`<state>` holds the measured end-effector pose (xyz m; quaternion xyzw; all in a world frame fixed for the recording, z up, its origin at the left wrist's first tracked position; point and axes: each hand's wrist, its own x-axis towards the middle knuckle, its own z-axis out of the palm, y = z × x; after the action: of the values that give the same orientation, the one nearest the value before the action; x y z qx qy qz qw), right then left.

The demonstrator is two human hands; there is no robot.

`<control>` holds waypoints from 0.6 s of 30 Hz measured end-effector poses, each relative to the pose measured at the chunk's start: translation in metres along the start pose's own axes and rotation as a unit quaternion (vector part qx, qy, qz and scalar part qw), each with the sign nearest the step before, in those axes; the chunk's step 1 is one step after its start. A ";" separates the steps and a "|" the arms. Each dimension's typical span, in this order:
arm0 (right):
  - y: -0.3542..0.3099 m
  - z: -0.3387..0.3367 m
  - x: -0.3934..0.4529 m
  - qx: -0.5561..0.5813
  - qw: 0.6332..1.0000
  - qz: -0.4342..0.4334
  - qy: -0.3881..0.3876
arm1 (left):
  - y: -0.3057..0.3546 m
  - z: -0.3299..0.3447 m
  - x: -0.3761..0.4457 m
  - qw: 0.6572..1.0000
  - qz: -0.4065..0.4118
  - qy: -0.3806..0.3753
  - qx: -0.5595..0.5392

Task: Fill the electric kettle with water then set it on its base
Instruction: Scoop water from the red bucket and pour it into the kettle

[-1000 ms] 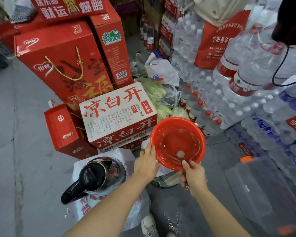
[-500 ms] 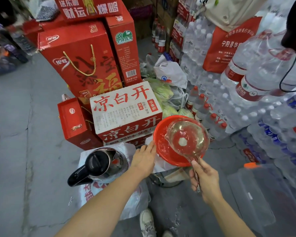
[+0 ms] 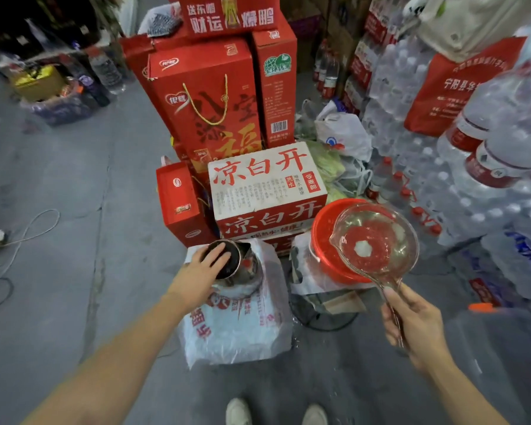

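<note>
Kettle [image 3: 239, 265] stands on white bag [image 3: 236, 326]; left hand [image 3: 203, 268] spread flat on its lid. Right hand [image 3: 411, 320] grips handle of clear ladle [image 3: 374, 240] over red basin [image 3: 322, 234].

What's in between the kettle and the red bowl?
In the head view, only a crinkled white plastic bag under the red basin and a narrow dark gap lie between it and the kettle. Nothing blocks the clear ladle.
</note>
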<state>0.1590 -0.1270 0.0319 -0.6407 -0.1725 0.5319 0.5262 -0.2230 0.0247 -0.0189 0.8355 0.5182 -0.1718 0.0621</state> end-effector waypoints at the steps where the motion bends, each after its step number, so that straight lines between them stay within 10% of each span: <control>1: 0.001 0.002 -0.005 0.000 1.000 -0.003 0.000 | -0.003 -0.001 0.002 1.000 0.012 0.001 0.018; 18: 0.036 0.093 -0.077 0.030 0.999 -0.024 -0.029 | -0.025 -0.007 -0.014 0.949 -0.003 0.201 -0.243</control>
<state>0.0376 -0.1554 0.0506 -0.6045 -0.1871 0.5424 0.5526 -0.2495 0.0265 -0.0060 0.8108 0.5486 0.1302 0.1571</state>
